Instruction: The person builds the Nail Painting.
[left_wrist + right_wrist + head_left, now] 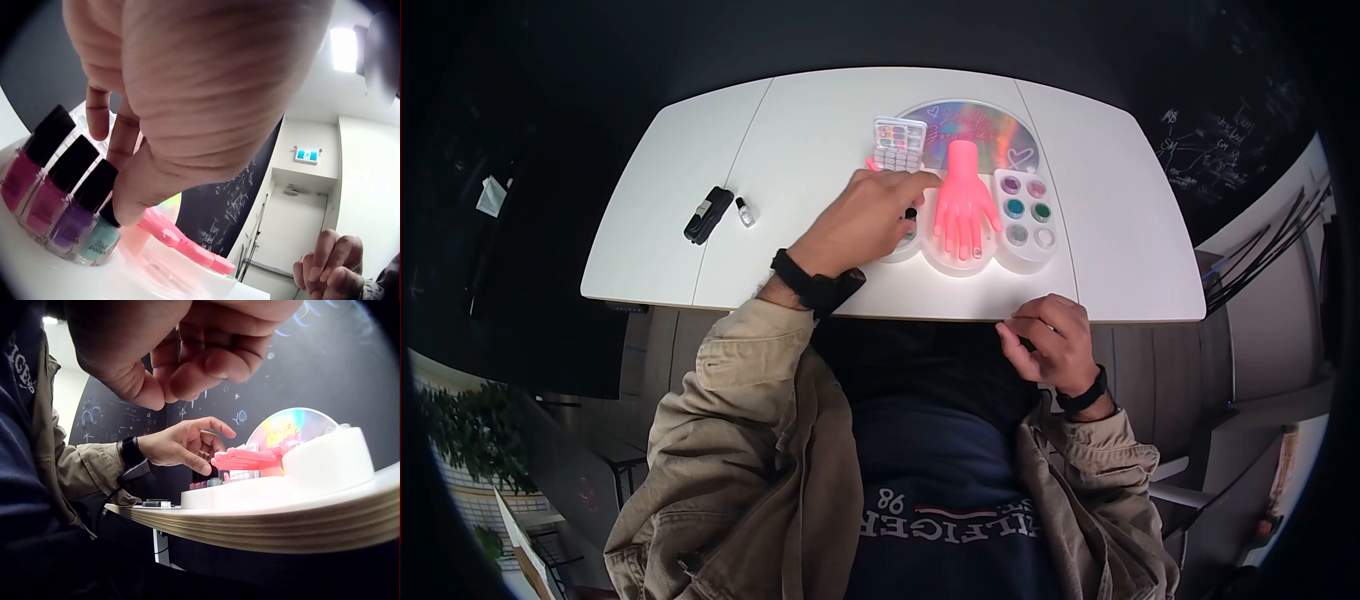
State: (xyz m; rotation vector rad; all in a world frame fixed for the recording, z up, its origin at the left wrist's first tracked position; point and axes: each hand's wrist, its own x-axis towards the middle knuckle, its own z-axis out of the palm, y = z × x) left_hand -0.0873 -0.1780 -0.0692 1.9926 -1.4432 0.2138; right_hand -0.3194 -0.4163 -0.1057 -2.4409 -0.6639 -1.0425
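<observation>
Above a row of polish bottles, my left hand (860, 222) has its fingers loosely extended. In the left wrist view its thumb lies at the black cap of the teal bottle (100, 242), beside a purple bottle (74, 224) and pink ones; whether it touches is unclear. A pink model hand (965, 208) lies palm down on the white stand (957, 263), right of my left hand, with a small mark on one nail. My right hand (1052, 345), loosely curled, hangs at the table's front edge and holds nothing.
Glitter pots (1014, 208) sit in the stand's right part. Behind are an open palette (900, 133) and an iridescent round panel (1000, 130). A black case (708, 215) and a small black-capped bottle (745, 212) lie at left.
</observation>
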